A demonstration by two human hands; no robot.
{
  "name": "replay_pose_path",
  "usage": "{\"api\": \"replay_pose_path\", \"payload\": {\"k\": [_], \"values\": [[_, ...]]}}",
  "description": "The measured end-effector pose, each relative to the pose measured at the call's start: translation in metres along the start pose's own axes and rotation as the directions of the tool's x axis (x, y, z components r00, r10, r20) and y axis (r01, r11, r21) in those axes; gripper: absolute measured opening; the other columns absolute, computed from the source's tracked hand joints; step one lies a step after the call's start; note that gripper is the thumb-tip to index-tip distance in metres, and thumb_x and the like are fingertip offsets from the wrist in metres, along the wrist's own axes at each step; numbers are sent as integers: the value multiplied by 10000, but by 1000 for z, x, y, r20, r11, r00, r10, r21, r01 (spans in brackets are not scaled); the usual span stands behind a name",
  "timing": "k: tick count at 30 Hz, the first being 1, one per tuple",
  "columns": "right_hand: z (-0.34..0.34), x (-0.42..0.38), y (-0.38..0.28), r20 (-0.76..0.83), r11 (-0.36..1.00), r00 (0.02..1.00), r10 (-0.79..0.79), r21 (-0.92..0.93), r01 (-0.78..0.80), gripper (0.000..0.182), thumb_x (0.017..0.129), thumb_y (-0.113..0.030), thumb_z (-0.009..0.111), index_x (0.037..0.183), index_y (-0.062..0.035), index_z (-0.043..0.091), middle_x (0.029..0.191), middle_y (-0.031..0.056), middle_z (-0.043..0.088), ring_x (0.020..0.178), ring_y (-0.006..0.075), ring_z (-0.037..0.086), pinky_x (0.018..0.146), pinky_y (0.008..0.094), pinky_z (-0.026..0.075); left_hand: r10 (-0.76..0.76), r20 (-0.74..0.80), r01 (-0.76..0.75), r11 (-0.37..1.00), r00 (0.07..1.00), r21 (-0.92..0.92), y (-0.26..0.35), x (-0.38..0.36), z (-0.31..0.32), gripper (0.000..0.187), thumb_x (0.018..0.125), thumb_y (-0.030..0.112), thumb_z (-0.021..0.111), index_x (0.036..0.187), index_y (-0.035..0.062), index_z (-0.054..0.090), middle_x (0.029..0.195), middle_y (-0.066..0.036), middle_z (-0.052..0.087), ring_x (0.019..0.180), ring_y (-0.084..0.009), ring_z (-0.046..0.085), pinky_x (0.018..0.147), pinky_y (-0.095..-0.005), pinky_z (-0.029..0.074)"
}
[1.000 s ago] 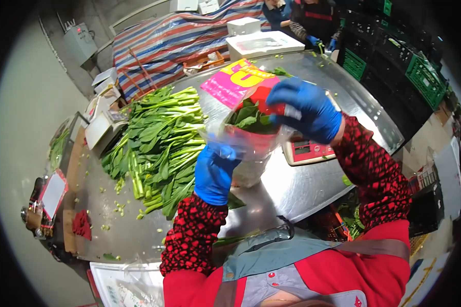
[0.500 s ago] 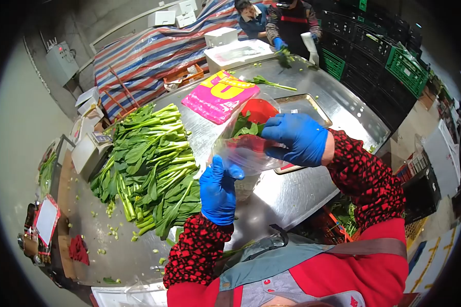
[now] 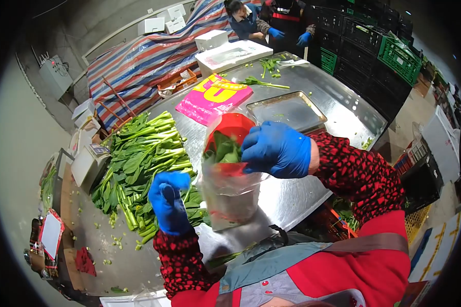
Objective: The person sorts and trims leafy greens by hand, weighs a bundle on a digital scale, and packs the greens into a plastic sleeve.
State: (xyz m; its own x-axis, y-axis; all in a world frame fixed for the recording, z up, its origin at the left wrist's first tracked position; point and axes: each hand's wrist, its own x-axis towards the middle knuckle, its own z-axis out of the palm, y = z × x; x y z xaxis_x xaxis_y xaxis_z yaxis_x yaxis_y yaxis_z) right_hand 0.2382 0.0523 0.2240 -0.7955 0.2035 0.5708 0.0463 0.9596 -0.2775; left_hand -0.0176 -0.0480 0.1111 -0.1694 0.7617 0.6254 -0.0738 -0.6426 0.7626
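A clear plastic bag (image 3: 233,197) hangs over the metal table, with a red sheet-like insert (image 3: 233,123) at its mouth and green leaves (image 3: 225,148) inside. My right hand (image 3: 277,150), in a blue glove, is closed on the right edge of the bag's mouth; its fingertips are partly hidden. Left of the bag and apart from it, my left hand (image 3: 170,203) has its gloved fingers curled, slightly blurred, with nothing visible in them. Just behind that hand lies a big pile of leafy green stalks (image 3: 143,158).
Beyond the bag, a pink and yellow printed bag (image 3: 213,98) and a shallow metal tray (image 3: 287,110) lie on the metal table (image 3: 338,120). A white foam box (image 3: 233,56) stands at the far edge. Two people are behind it, near stacked black crates (image 3: 361,61).
My left hand has let go of the bag and moved left. The bag now stands more upright, with my right hand still at its mouth. A co-worker's hands have put down the greens.
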Motion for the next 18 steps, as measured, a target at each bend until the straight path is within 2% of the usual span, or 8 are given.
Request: {"api": "replay_pose_path", "payload": {"k": [4, 5, 7, 9, 11, 13, 15, 18], "values": [[1, 10, -2, 56, 996, 997, -58, 72, 54, 159, 690, -100, 684, 809, -50, 592, 813, 102, 571, 760, 305, 546, 646, 373, 428, -172, -205, 189, 980, 964, 67, -34, 12, 19, 552, 831, 380, 563, 1214, 11, 415, 1165, -145, 502, 1035, -243, 519, 903, -407, 413], [-2, 15, -3, 60, 988, 994, -89, 131, 80, 169, 691, -103, 679, 830, -46, 600, 827, 104, 579, 776, 295, 555, 666, 367, 432, -382, -139, 339, 905, 914, -258, -66, 6, 7, 657, 781, 347, 614, 1280, 30, 329, 1236, -132, 441, 1095, -241, 478, 937, -400, 388], [-7, 22, 8, 23, 890, 994, -106, 448, 85, 227, 688, -74, 672, 899, -25, 603, 859, 106, 605, 805, 241, 580, 705, 348, 452, -564, -39, 460, 709, 825, -535, -73, -1, -2, 794, 730, 314, 665, 1347, 49, 242, 1307, -120, 379, 1156, -239, 437, 971, -393, 363], [-34, 39, 30, 47, 479, 999, -21, 877, -31, 282, 714, -39, 622, 986, 28, 584, 908, 102, 627, 825, 172, 589, 740, 327, 473, -176, 245, 196, 979, 954, -63, -51, 5, 11, 744, 720, 206, 689, 1330, 63, 287, 1274, -93, 417, 1106, -209, 472, 944, -362, 398], [-65, 50, 47, -94, 404, 990, 103, 914, 45, 288, 721, -72, 619, 994, 12, 578, 917, 112, 623, 835, 195, 588, 741, 339, 474, -276, 182, 287, 957, 944, -36, -37, 8, 23, 701, 730, 188, 692, 1311, 59, 322, 1237, -86, 449, 1068, -192, 490, 916, -340, 412], [-96, 56, 69, -291, 622, 929, 229, 777, 90, 294, 729, -104, 615, 1002, -4, 571, 925, 122, 618, 844, 218, 587, 742, 351, 475, -384, 120, 388, 922, 916, -12, -31, 9, 25, 636, 743, 162, 695, 1282, 54, 374, 1181, -75, 496, 1011, -167, 517, 875, -308, 433], [-128, 56, 104, -519, 917, 798, 307, 386, -102, 302, 736, -137, 612, 1010, -20, 565, 934, 132, 614, 853, 241, 585, 744, 362, 476, -404, 95, 409, 912, 910, -31, -34, 4, 18, 524, 767, 145, 680, 1221, 43, 438, 1092, -53, 537, 940, -139, 532, 833, -274, 439], [-162, 33, 177, -725, 752, 635, 266, -257, -607, 314, 746, -186, 607, 1022, -45, 555, 946, 147, 608, 867, 276, 583, 746, 380, 478, -373, 90, 380, 920, 924, -92, -42, -1, 11, 349, 805, 129, 647, 1118, 26, 531, 951, -17, 590, 838, -101, 542, 777, -225, 436]]}}
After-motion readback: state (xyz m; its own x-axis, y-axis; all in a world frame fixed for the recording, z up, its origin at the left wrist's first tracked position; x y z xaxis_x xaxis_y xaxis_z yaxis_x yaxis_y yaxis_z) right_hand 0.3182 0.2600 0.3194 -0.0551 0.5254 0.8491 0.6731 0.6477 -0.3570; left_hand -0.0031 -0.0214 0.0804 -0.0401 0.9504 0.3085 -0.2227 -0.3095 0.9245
